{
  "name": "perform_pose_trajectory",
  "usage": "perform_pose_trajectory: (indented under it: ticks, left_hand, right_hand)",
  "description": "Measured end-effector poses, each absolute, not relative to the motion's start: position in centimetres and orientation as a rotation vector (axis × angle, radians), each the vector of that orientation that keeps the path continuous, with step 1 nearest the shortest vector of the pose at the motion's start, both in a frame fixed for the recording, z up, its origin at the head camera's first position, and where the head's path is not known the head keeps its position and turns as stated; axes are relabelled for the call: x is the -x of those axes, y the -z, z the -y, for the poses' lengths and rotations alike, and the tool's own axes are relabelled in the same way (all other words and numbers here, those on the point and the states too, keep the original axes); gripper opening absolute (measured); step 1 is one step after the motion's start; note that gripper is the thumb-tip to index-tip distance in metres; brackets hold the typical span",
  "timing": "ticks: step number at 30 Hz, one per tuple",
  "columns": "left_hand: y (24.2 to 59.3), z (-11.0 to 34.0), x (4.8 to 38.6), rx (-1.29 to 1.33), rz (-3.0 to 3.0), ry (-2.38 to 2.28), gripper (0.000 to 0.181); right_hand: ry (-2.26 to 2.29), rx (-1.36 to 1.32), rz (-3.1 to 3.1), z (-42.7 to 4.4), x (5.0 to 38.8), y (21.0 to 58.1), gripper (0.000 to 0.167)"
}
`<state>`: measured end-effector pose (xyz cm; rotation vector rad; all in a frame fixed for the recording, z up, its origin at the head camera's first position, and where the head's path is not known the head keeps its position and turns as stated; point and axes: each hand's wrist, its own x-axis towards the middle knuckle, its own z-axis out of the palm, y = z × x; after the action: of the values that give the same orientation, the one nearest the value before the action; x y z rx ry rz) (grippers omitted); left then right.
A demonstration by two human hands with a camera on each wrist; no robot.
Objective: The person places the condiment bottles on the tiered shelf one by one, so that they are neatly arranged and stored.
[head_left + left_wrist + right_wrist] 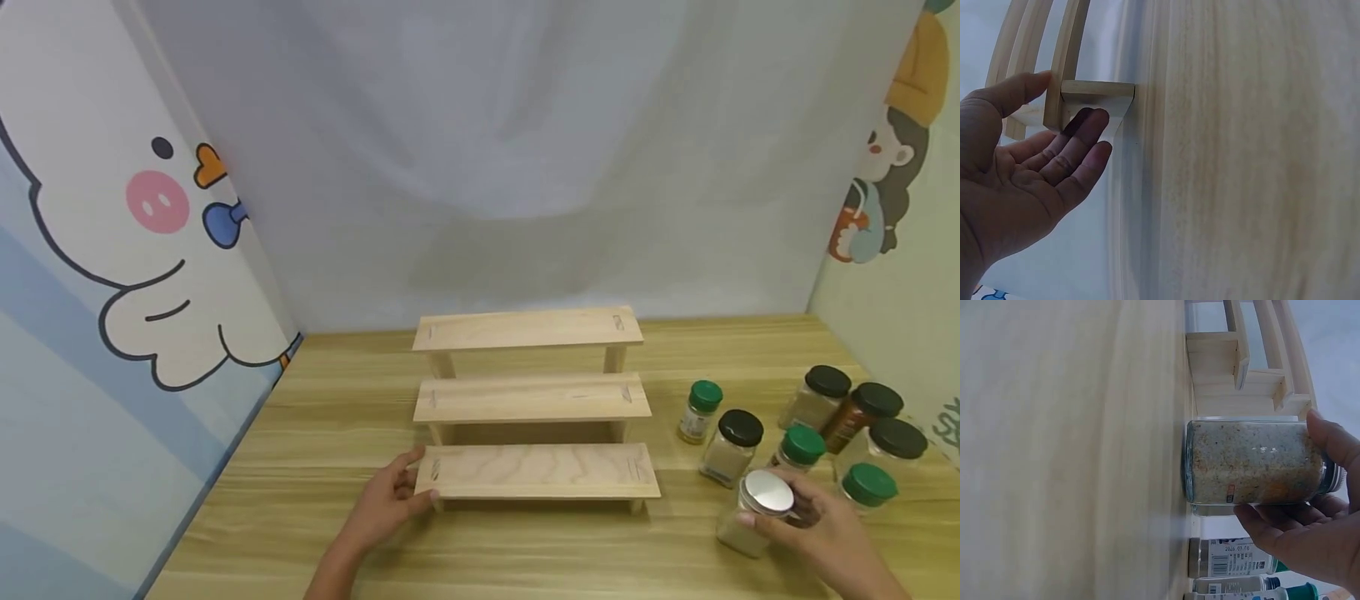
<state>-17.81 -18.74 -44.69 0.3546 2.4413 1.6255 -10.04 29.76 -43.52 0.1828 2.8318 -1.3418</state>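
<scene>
A three-step wooden rack (pixel 536 471) stands in the middle of the table. My left hand (pixel 380 505) is at the left end of its lowest step; in the left wrist view the thumb of that hand (pixel 1035 150) touches the step's edge (pixel 1063 81), with the fingers beneath and beside it. At the right, my right hand (pixel 828 529) grips a glass jar (pixel 744 521) with a silver lid near its top. In the right wrist view this jar (pixel 1250 464) holds a speckled, grainy filling, and the thumb and fingers of the hand (pixel 1316 540) lie on opposite sides.
A small green-lidded jar (pixel 700 412) and a black-lidded jar (pixel 731 448) stand right of the rack. Farther right are several more jars, among them a dark brown one (pixel 861 417) and a green-lidded one (pixel 868 486). A grey cloth (pixel 510 167) hangs behind the table.
</scene>
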Motion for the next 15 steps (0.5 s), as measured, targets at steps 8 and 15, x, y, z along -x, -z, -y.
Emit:
perform_pose_trajectory:
  ticks: [8,15]
  left_hand:
    - [44.6,19.3,17.4,-0.384,-2.490,-1.594,0.069]
    - [45.1,18.9,17.3,-0.394,-2.504,-1.573,0.069]
  right_hand:
    - [1.482,-0.111,-2.784,-27.1,11.6,41.7,0.066]
    - [1.520,0.020,-2.836,-25.0,12.2,40.5,0.064]
